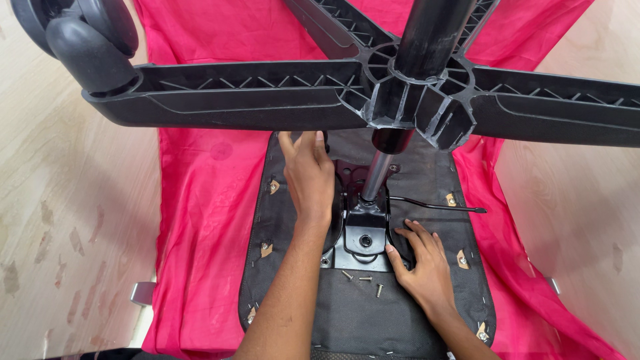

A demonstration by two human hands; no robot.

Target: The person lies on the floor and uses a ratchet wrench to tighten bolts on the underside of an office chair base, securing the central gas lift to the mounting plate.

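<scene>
Overhead, the black star base cuts off the far view while the left hand and right hand, fingers spread flat, press the mounting plate on the upturned seat, three loose screws lying near.

One head-worn camera, looking steeply down from close above, through the arms of an upturned chair base, onto the seat underside, pink cloth around it

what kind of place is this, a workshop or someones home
Hard to say; probably a home or small workroom floor. An upturned office chair seat lies on a pink cloth over pale wood-look flooring, with loose screws near both hands.
</scene>
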